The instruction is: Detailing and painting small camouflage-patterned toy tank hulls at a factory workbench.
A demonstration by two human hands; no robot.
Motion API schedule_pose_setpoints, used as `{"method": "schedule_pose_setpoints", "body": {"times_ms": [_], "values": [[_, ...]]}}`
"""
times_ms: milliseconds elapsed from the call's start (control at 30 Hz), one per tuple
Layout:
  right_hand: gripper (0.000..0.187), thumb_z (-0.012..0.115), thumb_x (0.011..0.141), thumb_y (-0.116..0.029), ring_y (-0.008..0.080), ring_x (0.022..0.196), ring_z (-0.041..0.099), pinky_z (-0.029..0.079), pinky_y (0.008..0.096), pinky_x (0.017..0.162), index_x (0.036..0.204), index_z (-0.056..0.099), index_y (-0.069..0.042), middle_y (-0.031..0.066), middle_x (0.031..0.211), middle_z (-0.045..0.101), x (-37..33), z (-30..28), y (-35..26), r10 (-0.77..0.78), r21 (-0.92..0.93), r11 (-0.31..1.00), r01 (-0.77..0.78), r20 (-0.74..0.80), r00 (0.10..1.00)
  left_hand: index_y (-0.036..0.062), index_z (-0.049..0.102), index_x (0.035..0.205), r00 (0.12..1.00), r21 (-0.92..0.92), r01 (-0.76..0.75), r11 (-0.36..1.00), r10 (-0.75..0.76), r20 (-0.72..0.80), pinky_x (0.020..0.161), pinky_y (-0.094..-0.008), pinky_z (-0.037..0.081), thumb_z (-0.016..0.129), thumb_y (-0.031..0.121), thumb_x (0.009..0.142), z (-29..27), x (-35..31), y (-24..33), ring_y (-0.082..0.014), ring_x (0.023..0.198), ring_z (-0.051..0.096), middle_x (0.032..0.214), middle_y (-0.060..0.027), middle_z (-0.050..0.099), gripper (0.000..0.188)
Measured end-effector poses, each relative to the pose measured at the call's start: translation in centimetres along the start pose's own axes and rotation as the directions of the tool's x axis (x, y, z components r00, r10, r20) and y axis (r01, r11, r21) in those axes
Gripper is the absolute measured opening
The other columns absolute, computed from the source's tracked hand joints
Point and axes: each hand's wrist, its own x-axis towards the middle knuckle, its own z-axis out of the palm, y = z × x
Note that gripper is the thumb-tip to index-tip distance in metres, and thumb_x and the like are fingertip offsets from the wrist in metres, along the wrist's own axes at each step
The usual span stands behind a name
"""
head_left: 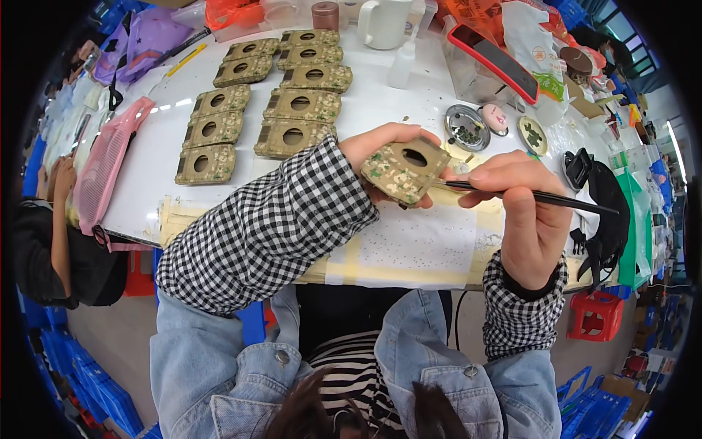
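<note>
My left hand grips a camouflage-patterned plastic housing with a dark oval hole, tilted above the table. In my right hand is a pair of thin black tweezers, pinched between thumb and fingers. Their tip meets the housing's right edge; whether a small piece sits in it I cannot make out. Beyond my hands stand a round metal dish with small dark pieces and a shallow round lid holding dark green bits. Several matching housings lie in columns to the left.
A white sheet with tiny dark specks lies taped below my hands. Farther back are a squeeze bottle, a white mug and a red-cased phone. A pink mesh bag lies left, near another person's arm.
</note>
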Motion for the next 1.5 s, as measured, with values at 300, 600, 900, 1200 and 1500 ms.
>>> {"method": "schedule_pose_setpoints", "body": {"times_ms": [300, 600, 900, 1200, 1500], "values": [[0.016, 0.052, 0.089, -0.008, 0.0151, 0.074, 0.058, 0.047, 0.0241, 0.067, 0.091, 0.063, 0.005, 0.0102, 0.083, 0.061, 0.4, 0.4, 0.4, 0.038, -0.056, 0.998, -0.037, 0.030, 0.999, 0.0031, 0.048, 0.117, 0.999, -0.009, 0.007, 1.000, -0.007, -0.036, 0.062, -0.0331, 0.054, 0.039, 0.034, 0.092, 0.7, -0.1, -0.1, -0.0231, 0.074, 0.061, 0.099, -0.0142, 0.060, 0.040], [0.014, 0.055, 0.087, -0.007, 0.0158, 0.073, 0.058, 0.045, 0.0251, 0.066, 0.090, 0.064, 0.004, 0.0101, 0.079, 0.062, 0.5, 0.5, 0.5, 0.042, -0.092, 0.995, -0.039, 0.029, 0.999, 0.0021, 0.049, 0.116, 0.998, -0.030, -0.018, 0.999, 0.016, -0.058, 0.060, -0.0332, 0.053, 0.038, 0.034, 0.092, 0.9, -0.2, -0.5, -0.0240, 0.077, 0.061, 0.097, -0.0149, 0.060, 0.041], [0.013, 0.057, 0.086, -0.006, 0.0159, 0.072, 0.057, 0.044, 0.0254, 0.066, 0.090, 0.064, 0.004, 0.0102, 0.079, 0.063, 0.5, 0.5, 0.5, 0.054, -0.100, 0.994, -0.050, 0.032, 0.998, 0.0026, 0.050, 0.115, 0.999, -0.002, -0.015, 1.000, 0.014, -0.049, 0.059, -0.0336, 0.052, 0.039, 0.034, 0.092, 0.5, 0.0, -0.5, -0.0244, 0.072, 0.061, 0.095, -0.0150, 0.061, 0.040], [0.013, 0.058, 0.085, -0.007, 0.0163, 0.073, 0.057, 0.044, 0.0254, 0.066, 0.090, 0.063, 0.004, 0.0105, 0.081, 0.063, 0.5, 0.5, 0.6, 0.036, -0.112, 0.993, -0.032, 0.027, 0.999, 0.0037, 0.050, 0.116, 0.997, -0.013, 0.003, 1.000, -0.004, -0.072, 0.059, -0.0334, 0.052, 0.039, 0.035, 0.091, 1.0, -0.2, -0.3, -0.0241, 0.065, 0.060, 0.094, -0.0157, 0.060, 0.041], [0.020, 0.051, 0.091, -0.011, 0.0158, 0.077, 0.060, 0.050, 0.0237, 0.070, 0.095, 0.060, 0.007, 0.0124, 0.088, 0.061, 0.3, 0.5, 0.7, 0.071, 0.000, 0.998, -0.071, 0.022, 0.997, 0.0036, 0.049, 0.116, 0.996, -0.004, 0.008, 1.000, -0.008, -0.092, 0.060, -0.0327, 0.053, 0.038, 0.035, 0.092, 1.2, -0.3, -0.2, -0.0239, 0.068, 0.062, 0.096, -0.0158, 0.060, 0.041]]}}
